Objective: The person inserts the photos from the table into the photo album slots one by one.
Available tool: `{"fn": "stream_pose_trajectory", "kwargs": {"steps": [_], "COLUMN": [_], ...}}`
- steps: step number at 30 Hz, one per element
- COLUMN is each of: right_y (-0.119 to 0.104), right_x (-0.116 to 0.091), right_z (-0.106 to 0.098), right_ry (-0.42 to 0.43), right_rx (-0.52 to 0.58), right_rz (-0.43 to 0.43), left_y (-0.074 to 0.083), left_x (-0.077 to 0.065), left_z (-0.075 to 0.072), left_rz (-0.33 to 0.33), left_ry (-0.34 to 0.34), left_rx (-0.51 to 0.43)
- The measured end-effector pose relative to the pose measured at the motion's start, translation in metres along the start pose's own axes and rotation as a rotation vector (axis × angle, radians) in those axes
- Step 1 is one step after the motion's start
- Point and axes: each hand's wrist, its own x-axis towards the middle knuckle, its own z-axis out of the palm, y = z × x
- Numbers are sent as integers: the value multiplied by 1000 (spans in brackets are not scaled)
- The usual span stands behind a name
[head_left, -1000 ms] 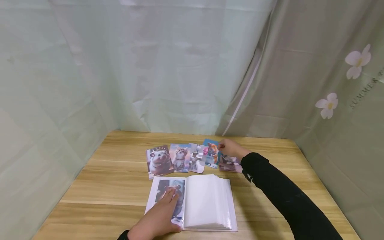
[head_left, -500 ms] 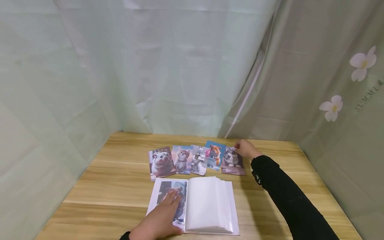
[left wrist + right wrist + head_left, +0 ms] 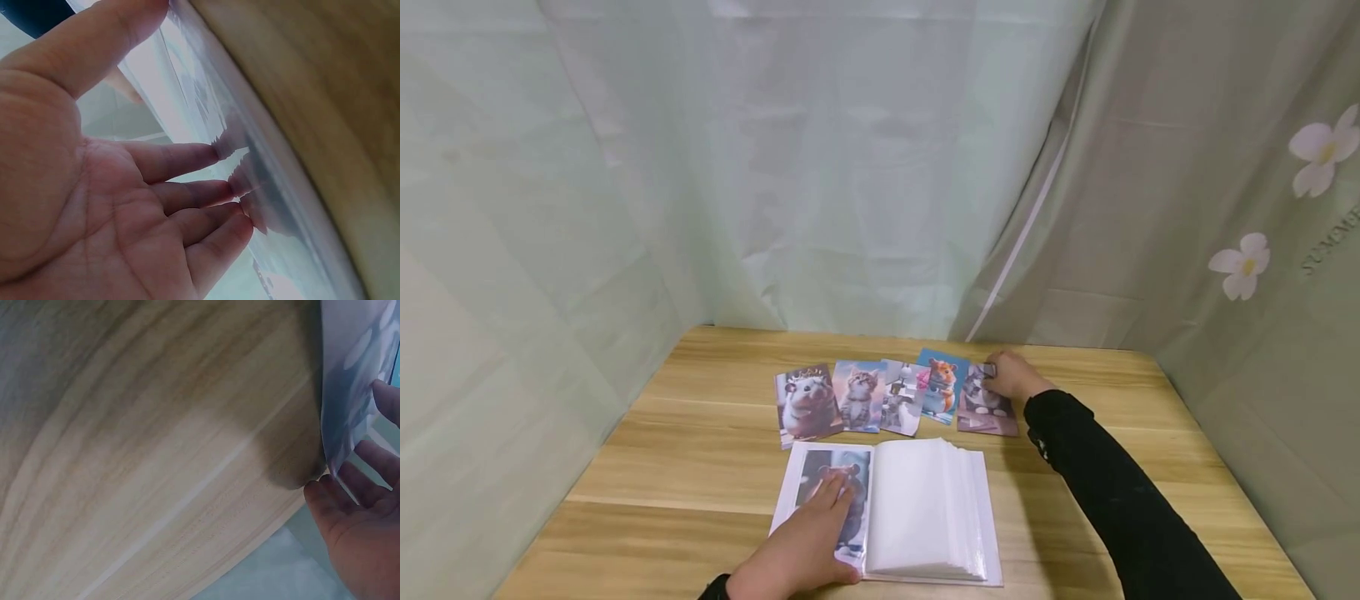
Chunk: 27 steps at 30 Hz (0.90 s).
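An open photo album (image 3: pixel 913 508) lies on the table, with a hamster photo in its left page's pocket and blank white sleeves on the right. My left hand (image 3: pixel 805 533) rests on that left page, fingers extended; in the left wrist view its fingertips touch the glossy sleeve (image 3: pixel 219 119). At the far right of a row of photos, my right hand (image 3: pixel 1017 377) pinches the upper right corner of a grey-and-white cat photo (image 3: pixel 985 419). Seen from the right wrist, the thumb (image 3: pixel 389 400) lies over the face of the photo and the fingers are at its edge.
Left of the cat photo lie a blue hamster photo (image 3: pixel 942 387), a collage-like photo (image 3: pixel 901 400), a kitten photo (image 3: pixel 859 396) and a crowned hamster photo (image 3: pixel 808 406) on top of a stack. Curtains (image 3: pixel 850 167) surround the wooden table (image 3: pixel 662 467) at the back and sides.
My right hand has moved right from beside the blue hamster photo to the cat photo's upper right corner and taken hold there. My left hand has stayed on the album page.
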Motion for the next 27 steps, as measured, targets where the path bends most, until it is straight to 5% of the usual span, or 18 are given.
{"fn": "stream_pose_trajectory", "kwargs": {"steps": [7,18,27], "right_y": [2,3,4], "right_x": [4,1,-2], "right_z": [5,3,3], "right_ry": [-14,112,137], "right_rx": [-13,20,102], "right_rz": [0,5,4], "left_y": [0,0,0], "left_x": [0,1,0], "left_z": [-1,0,0], "left_rz": [-5,-7,5], "left_ry": [-9,-10,12], "left_rx": [-23,-9,-4]}}
